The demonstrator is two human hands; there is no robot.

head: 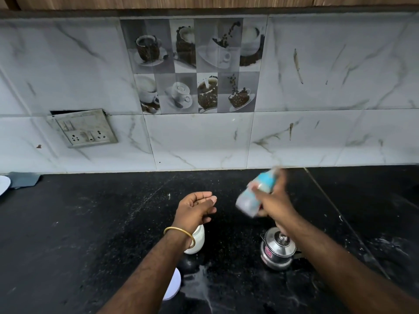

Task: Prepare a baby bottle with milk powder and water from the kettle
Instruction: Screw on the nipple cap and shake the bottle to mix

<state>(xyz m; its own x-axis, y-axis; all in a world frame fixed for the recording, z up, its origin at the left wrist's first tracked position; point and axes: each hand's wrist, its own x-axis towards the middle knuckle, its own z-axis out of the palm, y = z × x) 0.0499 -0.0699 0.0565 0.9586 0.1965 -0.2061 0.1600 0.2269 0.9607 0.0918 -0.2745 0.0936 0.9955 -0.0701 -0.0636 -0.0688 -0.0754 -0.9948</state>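
Note:
My right hand (275, 200) grips a baby bottle (254, 196) with a blue collar, held tilted above the counter with its top toward the wall. The bottle is motion-blurred. My left hand (196, 208) hovers beside it, palm up, fingers loosely curled, holding nothing. A small steel kettle (277, 251) with a lid stands on the black counter under my right forearm. A white container (197, 242) sits just behind my left wrist, partly hidden. A white lid (173, 288) lies under my left forearm.
White powder or liquid is spilled on the black counter (90, 223) near its front edge. A grey cloth (23, 179) and a white plate (3, 183) lie at the far left. A switch and socket panel (84, 128) is on the tiled wall.

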